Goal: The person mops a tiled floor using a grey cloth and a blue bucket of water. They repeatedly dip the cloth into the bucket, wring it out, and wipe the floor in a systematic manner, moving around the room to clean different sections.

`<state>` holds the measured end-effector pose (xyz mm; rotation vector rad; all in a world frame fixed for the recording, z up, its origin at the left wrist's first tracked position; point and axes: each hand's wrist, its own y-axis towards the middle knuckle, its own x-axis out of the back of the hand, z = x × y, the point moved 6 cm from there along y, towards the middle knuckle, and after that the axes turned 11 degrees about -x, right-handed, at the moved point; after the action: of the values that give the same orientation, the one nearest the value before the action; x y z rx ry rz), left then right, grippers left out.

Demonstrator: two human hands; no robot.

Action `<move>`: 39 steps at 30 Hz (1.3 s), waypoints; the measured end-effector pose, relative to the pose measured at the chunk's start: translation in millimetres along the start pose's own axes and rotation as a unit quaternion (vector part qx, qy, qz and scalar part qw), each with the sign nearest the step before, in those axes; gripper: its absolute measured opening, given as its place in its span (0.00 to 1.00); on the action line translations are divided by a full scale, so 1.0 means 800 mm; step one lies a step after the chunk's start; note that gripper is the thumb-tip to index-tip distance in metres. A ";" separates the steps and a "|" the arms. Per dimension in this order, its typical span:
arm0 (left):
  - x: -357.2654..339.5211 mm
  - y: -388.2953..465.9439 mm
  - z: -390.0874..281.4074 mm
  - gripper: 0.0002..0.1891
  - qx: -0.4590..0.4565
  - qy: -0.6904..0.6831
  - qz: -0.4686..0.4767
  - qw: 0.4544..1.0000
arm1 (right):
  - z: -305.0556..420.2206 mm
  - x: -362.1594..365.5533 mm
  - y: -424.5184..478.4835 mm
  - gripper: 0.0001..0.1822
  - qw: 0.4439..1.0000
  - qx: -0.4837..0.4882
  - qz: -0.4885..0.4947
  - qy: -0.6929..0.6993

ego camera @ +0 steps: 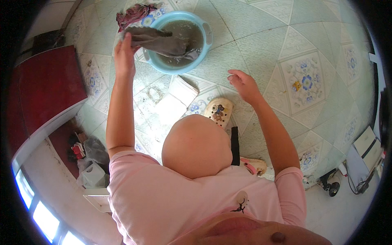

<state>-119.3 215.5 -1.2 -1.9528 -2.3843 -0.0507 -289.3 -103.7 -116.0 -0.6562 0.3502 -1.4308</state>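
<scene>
My left hand (125, 58) grips one end of a wet, dark grey cloth (162, 43). The cloth stretches to the right over the rim of a light blue plastic basin (200, 56), and its far end hangs in murky grey water (190, 30). To the right of the basin and nearer to me, my right hand (243, 84) is in the air with its fingers loosely bent and nothing in it. A crumpled dark red cloth (134, 14) lies on the floor just beyond the basin's left side.
A white, flat folded item (177, 98) lies on the patterned tile floor (260, 49) before my knee. My cream clog (219, 111) is beside it. A dark red cabinet (49, 98) stands at left. A wheeled object (333, 187) and cables are at right.
</scene>
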 end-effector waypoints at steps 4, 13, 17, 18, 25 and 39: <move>-0.019 -0.013 -0.073 0.13 -0.093 -0.083 -0.056 0.991 | -0.007 -0.002 0.003 0.17 1.000 -0.007 0.006 0.004; -0.045 0.020 0.150 0.17 -0.162 0.484 0.111 0.852 | -0.030 -0.005 -0.005 0.17 0.999 -0.052 0.015 0.000; -0.097 -0.014 0.207 0.16 -0.254 0.623 0.158 0.723 | -0.033 0.005 -0.017 0.17 0.997 -0.063 -0.004 -0.047; -0.100 -0.010 0.211 0.16 -0.212 0.625 0.197 0.725 | -0.031 0.006 -0.019 0.17 0.997 -0.060 -0.010 -0.052; -0.035 0.027 0.159 0.19 0.034 0.277 0.064 0.958 | 0.004 -0.010 -0.002 0.16 0.999 -0.027 0.026 -0.036; -0.071 -0.030 0.087 0.21 0.243 -0.341 -0.159 0.894 | 0.130 -0.157 0.127 0.27 0.983 -0.024 0.122 0.137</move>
<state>-133.8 159.8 -74.0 -1.4673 -2.6810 1.2802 -163.1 41.8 -116.6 -0.4366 0.6615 -1.2801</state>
